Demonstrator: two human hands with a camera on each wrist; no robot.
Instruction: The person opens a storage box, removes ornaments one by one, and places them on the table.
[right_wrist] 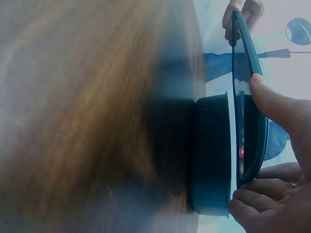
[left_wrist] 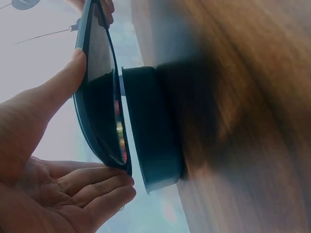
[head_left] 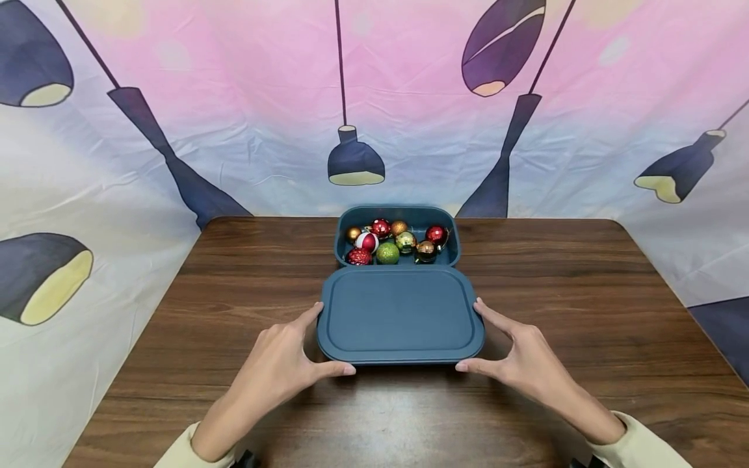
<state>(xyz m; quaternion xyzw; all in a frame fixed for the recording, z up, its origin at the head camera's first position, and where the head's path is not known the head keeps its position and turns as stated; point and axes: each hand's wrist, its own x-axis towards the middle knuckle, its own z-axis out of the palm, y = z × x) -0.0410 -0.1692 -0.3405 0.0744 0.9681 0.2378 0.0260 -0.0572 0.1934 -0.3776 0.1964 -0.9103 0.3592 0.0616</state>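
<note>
Blue and flat, the lid point(head_left: 400, 312) is up in the air over the table point(head_left: 544, 279), just on the person's side of the box point(left_wrist: 153, 131). From the head view, its far edge hides a bit of the box's front. The wrist views show a gap under it, so it is not resting on the table.

The left hand point(head_left: 283, 357) has one end and the right hand point(head_left: 526, 364) has the other. Both are spread wide, each with its thumb at the near edge and its fingers at the side, holding the lid between them. Two hands like that probably help a wide lid stay level and not tip.

Behind it, the box sits on the table with its top open. Shiny balls point(head_left: 387, 253) lie inside, red, gold and green, and one is striped red and white. The walls likely stop them rolling off. Past the table hangs a pink and blue cloth point(head_left: 263, 84) with lamps drawn on it.
</note>
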